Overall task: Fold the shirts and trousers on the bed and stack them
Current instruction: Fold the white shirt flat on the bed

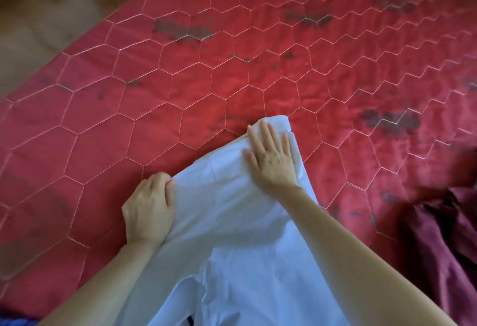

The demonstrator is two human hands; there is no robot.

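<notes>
A white garment (232,222) lies on the red quilted bed (180,80), stretching from the bottom edge of the view up to its far corner near the bed's middle. My left hand (149,209) grips the garment's left edge, fingers curled over the cloth. My right hand (271,155) lies flat with straight fingers on the garment's far end, pressing it down onto the bed.
A dark maroon garment (444,227) lies crumpled at the right edge of the bed. The brown floor (38,23) shows beyond the bed's left side. A bit of blue cloth (15,321) peeks in at the bottom left corner.
</notes>
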